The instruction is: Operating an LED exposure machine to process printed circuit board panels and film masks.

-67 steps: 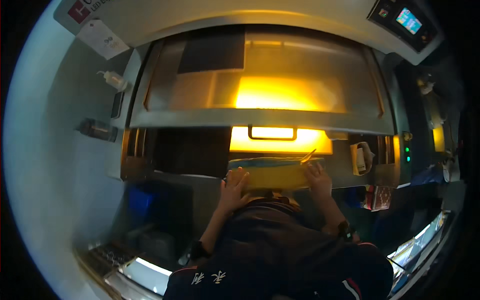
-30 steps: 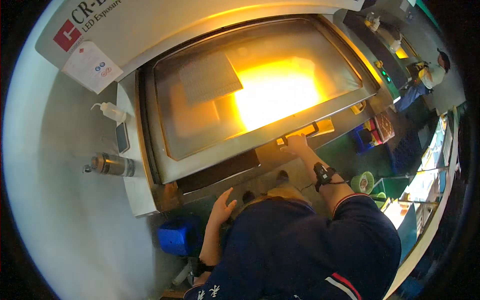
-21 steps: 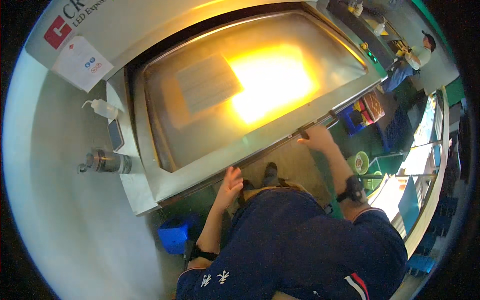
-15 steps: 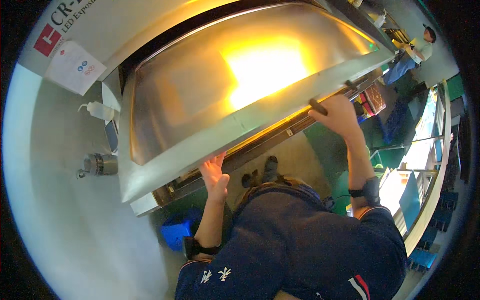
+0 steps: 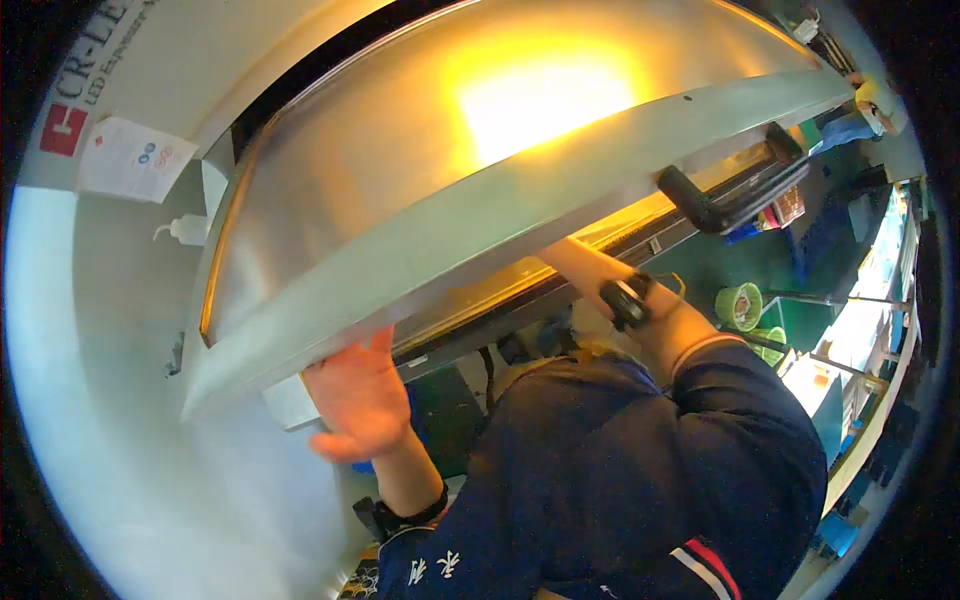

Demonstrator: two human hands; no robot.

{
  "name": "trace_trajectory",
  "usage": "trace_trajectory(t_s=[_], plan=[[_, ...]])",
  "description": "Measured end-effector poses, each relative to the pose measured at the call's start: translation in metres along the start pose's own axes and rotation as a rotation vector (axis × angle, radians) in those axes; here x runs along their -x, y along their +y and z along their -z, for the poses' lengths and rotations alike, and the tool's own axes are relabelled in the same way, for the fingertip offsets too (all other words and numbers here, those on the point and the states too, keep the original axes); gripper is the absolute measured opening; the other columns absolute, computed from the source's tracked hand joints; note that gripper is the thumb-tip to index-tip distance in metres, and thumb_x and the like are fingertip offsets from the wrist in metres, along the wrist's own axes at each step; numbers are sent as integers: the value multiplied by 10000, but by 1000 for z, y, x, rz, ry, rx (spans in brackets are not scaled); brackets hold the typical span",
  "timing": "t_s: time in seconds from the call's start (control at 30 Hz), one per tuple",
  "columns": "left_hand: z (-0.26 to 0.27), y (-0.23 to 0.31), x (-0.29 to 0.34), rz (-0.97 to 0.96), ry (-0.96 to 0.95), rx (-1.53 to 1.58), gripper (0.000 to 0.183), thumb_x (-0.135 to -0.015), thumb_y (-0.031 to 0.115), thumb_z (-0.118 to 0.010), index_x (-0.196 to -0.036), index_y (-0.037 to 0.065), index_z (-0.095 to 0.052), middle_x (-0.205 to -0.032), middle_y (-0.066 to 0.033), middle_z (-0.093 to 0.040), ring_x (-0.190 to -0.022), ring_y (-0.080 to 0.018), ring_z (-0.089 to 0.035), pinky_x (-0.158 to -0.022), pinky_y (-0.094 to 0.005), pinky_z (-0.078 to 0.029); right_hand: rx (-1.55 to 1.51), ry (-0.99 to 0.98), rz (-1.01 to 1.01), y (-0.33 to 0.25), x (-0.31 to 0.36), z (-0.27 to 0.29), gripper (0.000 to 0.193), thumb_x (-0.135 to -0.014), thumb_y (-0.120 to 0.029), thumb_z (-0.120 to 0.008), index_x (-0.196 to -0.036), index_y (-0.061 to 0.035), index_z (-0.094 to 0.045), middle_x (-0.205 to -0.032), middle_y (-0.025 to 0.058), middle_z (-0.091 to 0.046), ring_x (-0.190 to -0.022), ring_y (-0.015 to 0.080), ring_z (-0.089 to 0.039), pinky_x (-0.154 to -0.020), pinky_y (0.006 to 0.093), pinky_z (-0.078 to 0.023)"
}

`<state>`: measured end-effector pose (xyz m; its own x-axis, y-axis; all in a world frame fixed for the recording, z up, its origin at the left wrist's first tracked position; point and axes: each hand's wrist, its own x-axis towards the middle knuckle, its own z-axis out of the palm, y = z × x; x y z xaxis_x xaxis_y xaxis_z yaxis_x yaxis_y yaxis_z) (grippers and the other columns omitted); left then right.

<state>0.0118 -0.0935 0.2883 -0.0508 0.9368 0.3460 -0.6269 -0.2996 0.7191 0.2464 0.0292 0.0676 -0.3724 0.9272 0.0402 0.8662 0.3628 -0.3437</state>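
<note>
A large pale-green lid with a shiny metal-look panel (image 5: pixel 340 190) is tilted up over a dark-framed machine bed (image 5: pixel 480 320). Under the lid's front edge, my left hand (image 5: pixel 362 395) is raised palm up, thumb apart and fingers stretched out. Its fingertips meet or pass behind that edge. My right forearm (image 5: pixel 590 275) reaches into the yellow-lit gap between lid and bed, so the lid hides my right hand and whatever it touches. A black bar handle (image 5: pixel 690 200) sticks out from the lid's front, to the right of that forearm, with neither hand on it.
At the left, a white squeeze bottle (image 5: pixel 185 230) stands beside the lid near a posted sheet (image 5: pixel 137 158). Green baskets (image 5: pixel 740 305) and a long bright rack (image 5: pixel 850 330) are on the right. Another person (image 5: pixel 870 110) is at the far right.
The lid's front edge has risen. My right hand has left the handle and gone under the lid. My left hand has moved left and turned its palm further up.
</note>
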Motion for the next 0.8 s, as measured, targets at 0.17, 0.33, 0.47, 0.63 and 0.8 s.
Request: trace_trajectory(t_s=[0.17, 0.33, 0.47, 0.63, 0.8], plan=[[-22, 26, -23, -10, 89, 114, 1105, -790, 741, -576, -1487, -28, -196, -1548, -227, -262, -1433, -423, -248, -1104, -668, -270, 74, -108, -292, 90, -60, -19, 457, -843, -282, -683, -1283, -194, -592, -1346, 108, -548, -1278, 319, -484, -1093, 494, -355], [-36, 38, -52, 4, 128, 67, 1065, -822, 714, -537, -1495, -37, -197, -1561, -229, -237, -1447, -421, -208, -1120, -680, -202, 44, -148, -379, 129, -67, -17, 470, -860, -320, -666, -1305, -200, -576, -1376, 111, -529, -1309, 329, -454, -1112, 508, -325], [-52, 48, -76, -62, 229, -34, 1019, -849, 656, -534, -1503, -40, -182, -1579, -233, -190, -1457, -426, -164, -1126, -694, -153, 4, -149, -426, 131, -65, -23, 481, -873, -351, -652, -1323, -205, -563, -1399, 113, -515, -1334, 338, -430, -1128, 519, -301], [-68, 43, -99, -50, 58, 113, 1037, -816, 544, -642, -1520, -22, -135, -1583, -246, -158, -1461, -444, -150, -1143, -681, -145, -377, -192, -577, 102, -54, -74, 496, -890, -389, -635, -1345, -211, -548, -1428, 117, -496, -1365, 348, -401, -1147, 533, -271], [-48, 46, -100, -107, -116, 90, 1024, -823, 544, -665, -1522, -3, -155, -1571, -256, -177, -1459, -445, -153, -1157, -661, -157, 0, 293, -640, 64, 11, -59, 632, -883, -615, -531, -1393, -242, -508, -1512, 212, -369, -1464, 386, -205, -1155, 606, -181]])
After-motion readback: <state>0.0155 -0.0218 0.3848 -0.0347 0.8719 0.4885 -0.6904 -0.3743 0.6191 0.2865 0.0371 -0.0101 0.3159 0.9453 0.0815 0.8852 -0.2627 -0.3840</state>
